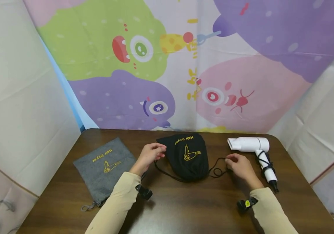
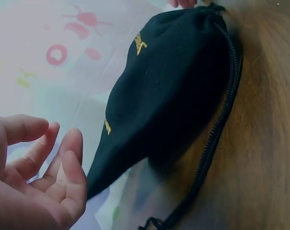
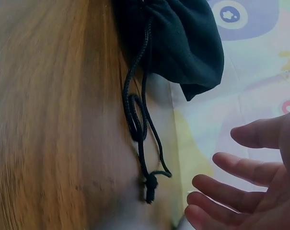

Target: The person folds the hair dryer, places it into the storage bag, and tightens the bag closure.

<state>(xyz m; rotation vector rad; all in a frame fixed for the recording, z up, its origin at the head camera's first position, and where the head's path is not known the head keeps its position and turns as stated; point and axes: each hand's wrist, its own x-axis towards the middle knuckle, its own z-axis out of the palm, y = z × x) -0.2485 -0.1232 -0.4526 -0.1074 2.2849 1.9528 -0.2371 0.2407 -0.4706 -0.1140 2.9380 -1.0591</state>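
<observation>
A black drawstring bag (image 1: pixel 188 156) with yellow "Hair Dryer" lettering and a dryer drawing lies bulging on the table, its gathered mouth toward me. My left hand (image 1: pixel 149 156) is beside the bag's left corner, fingers loosely bent and holding nothing. In the left wrist view that hand (image 2: pixel 44 177) hovers next to the bag (image 2: pixel 168 91), whose black cord (image 2: pixel 221 124) trails along the wood. On the other side my right hand (image 1: pixel 241 166) is near the end of the right drawstring. The right wrist view shows its fingers (image 3: pixel 226 194) spread apart, with the knotted cord (image 3: pixel 151 182) lying outside them.
At the left lies a flat grey drawstring bag (image 1: pixel 105 169) with the same print. A white hair dryer (image 1: pixel 247 144) lies at the right, its black cable (image 1: pixel 267 165) wrapped round the handle. Behind the brown table (image 1: pixel 178 208) hangs a cartoon-printed cloth (image 1: pixel 181 65).
</observation>
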